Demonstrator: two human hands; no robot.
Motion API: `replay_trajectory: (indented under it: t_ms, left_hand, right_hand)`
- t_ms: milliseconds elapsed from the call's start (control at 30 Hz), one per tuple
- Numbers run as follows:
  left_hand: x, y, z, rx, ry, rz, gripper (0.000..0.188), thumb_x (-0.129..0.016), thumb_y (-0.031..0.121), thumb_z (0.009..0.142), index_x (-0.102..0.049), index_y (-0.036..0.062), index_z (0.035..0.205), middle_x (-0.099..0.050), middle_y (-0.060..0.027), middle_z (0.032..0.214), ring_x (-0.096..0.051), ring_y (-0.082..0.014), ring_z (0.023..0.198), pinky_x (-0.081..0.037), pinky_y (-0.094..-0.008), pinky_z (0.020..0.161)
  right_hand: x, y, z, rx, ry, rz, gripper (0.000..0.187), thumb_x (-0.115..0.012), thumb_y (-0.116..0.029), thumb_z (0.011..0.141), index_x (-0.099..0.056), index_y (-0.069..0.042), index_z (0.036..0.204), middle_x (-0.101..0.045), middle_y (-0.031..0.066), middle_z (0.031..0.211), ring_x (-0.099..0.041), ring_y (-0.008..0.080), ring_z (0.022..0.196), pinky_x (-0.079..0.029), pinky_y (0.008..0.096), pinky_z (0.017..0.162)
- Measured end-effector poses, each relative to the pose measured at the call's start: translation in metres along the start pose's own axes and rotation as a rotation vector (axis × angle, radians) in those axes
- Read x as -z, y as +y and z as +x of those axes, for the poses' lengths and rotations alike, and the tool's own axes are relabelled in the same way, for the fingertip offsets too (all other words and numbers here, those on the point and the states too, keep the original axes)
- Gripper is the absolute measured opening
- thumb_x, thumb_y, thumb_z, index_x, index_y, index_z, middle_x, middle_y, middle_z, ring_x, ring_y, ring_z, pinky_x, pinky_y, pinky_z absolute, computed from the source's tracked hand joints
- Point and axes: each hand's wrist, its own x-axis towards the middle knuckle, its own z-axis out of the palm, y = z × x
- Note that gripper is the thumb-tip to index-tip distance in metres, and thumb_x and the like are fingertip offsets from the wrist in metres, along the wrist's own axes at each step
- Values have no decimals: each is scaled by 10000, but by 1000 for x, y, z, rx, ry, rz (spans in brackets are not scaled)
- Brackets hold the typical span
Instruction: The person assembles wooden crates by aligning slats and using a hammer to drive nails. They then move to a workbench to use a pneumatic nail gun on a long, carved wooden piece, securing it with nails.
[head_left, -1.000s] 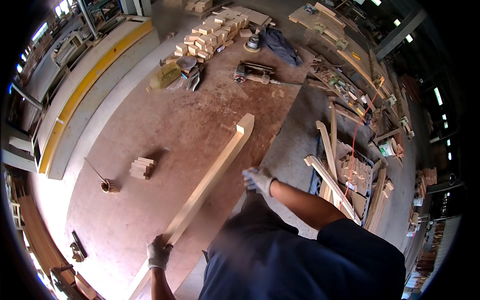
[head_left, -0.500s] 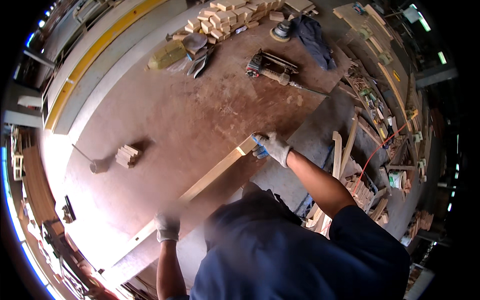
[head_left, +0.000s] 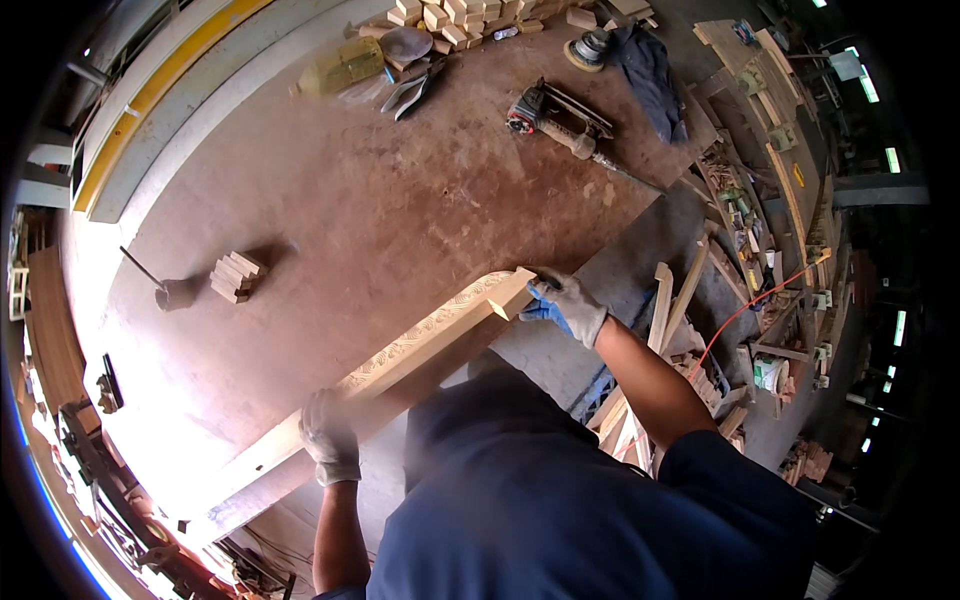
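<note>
A long pale wooden rail [head_left: 425, 352] lies aslant along the near edge of the brown worktable [head_left: 400, 210]. Carved relief runs along its far side, and its right end is thicker. My right hand [head_left: 568, 308], in a grey glove with blue on the palm side, is closed around that right end. Farther left, my gloved left hand [head_left: 328, 440] grips the rail with its fingers over the top; a blur partly hides the fingertips. Past my left hand the rail runs on into bright glare, with a small dark hole in its side.
A small stack of wood blocks [head_left: 237, 276] and a cup-like container with a stick [head_left: 174, 293] stand at left. A nail gun [head_left: 560, 120], sander [head_left: 590, 48], dark cloth [head_left: 650, 80], pliers [head_left: 413, 90] and piled blocks [head_left: 465, 15] occupy the far side. Offcuts and an orange hose [head_left: 740, 315] lie right.
The rail has been rolled, so its carved side now shows. My right hand has shifted slightly right and turned, showing more blue palm. My left hand still holds the rail.
</note>
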Motion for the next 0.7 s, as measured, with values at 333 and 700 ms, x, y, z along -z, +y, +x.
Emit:
replay_trajectory:
  t_ms: [333,700]
  left_hand:
    - [27,34,13,255,-533,85,769,-716,27,773,-504,89,1509,-523,-173,1535,-433,-410,1450,-356,-580,1162]
    - [11,-5,-8,56,-353,85,1131,-901,43,649,-324,77,1622,-520,-184,1469,-441,-408,1408,-283,-576,1247]
  right_hand:
    - [8,36,-6,-12,42,-23,500,-704,-61,1009,-575,-90,1491,-646,46,1324,-676,173,1139,-655,381,927]
    - [16,39,-16,86,13,-168,650,-748,-41,957,-488,0,1552,-606,93,1432,-597,161,1277,-523,306,1079]
